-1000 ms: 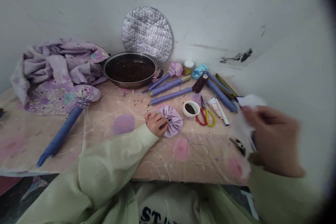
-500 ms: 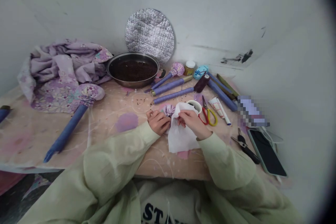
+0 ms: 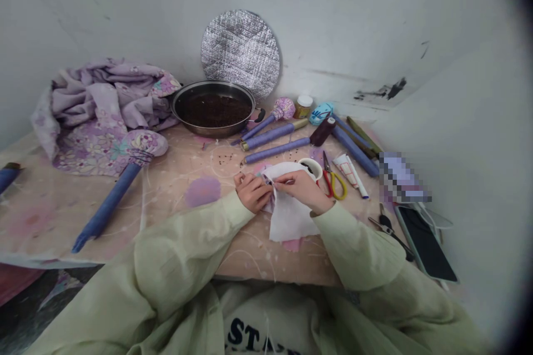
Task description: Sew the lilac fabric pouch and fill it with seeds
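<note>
My left hand (image 3: 253, 192) is closed round a small gathered bundle of patterned purple fabric, mostly hidden by the fingers. White cloth (image 3: 289, 216) hangs from that bundle and spreads over the table below my right hand (image 3: 298, 187). The right thumb and forefinger pinch the white cloth beside the left fingertips. Just behind the right hand stands a white cup (image 3: 313, 166) with dark contents. Red-and-yellow scissors (image 3: 334, 182) lie to its right.
A pan (image 3: 213, 113) of dark grains stands at the back, near a purple spool (image 3: 322, 132) and several blue-wrapped sticks (image 3: 277, 151). Crumpled floral fabric (image 3: 100, 105) lies left. Pliers (image 3: 389, 227) and a phone (image 3: 425, 244) are at right.
My right hand has moved slightly left, to the left fingertips. The white cloth now covers more of the bundle, and its upper part has spread out behind the fingers.
</note>
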### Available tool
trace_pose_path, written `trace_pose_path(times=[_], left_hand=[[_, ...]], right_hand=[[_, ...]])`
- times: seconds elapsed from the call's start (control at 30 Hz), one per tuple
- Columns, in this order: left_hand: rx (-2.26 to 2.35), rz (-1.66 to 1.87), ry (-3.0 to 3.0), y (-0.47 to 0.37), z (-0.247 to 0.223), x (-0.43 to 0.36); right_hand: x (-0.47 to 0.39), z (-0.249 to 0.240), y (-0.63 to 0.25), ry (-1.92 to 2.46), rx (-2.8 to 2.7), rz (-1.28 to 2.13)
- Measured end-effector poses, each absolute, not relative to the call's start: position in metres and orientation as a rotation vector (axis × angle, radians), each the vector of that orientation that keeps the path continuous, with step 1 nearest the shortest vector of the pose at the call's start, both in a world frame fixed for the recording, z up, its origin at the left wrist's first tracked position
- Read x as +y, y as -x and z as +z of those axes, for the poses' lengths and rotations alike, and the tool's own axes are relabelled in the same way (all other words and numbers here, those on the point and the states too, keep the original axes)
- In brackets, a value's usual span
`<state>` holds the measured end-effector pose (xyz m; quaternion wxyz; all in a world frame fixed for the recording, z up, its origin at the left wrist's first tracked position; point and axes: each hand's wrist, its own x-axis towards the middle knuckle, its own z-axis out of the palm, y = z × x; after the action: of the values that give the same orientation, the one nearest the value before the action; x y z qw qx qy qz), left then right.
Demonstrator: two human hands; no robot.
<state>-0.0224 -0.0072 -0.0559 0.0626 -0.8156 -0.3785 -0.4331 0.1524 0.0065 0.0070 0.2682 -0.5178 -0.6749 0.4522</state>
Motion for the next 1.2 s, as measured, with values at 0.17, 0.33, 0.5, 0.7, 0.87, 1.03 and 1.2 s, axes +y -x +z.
trace_pose_path(times=[0.17,0.33,0.5,0.7,0.87,1.03,1.2], left_hand=[[-0.996,-1.397,2.376,0.024,-0.052,-0.007],[-1.055,-1.395,2.410,0.023,-0.054,-0.007],[-1.112,-1.413,2.467,0.021,-0.058,-0.007],[-1.156,-1.394,2.527,0.021,-0.058,-0.008],[-1.182,-1.371,2.543,0.022,-0.057,-0.007],[-1.244,-1.364,2.463,0.021,-0.052,-0.010],[-1.230,-1.346,2.408,0.020,-0.052,-0.014]], right_hand=[[0.012,0.007,-0.147,1.331,-1.979,1.119],[0.006,0.007,-0.140,1.330,-2.036,0.927],[0.001,0.000,-0.136,1.338,-1.997,0.811],[0.006,-0.006,-0.136,1.367,-1.923,0.788],[0.006,-0.007,-0.135,1.384,-1.895,0.769],[0.007,-0.006,-0.138,1.390,-1.930,0.845],[0.008,-0.007,-0.145,1.365,-2.013,0.950]])
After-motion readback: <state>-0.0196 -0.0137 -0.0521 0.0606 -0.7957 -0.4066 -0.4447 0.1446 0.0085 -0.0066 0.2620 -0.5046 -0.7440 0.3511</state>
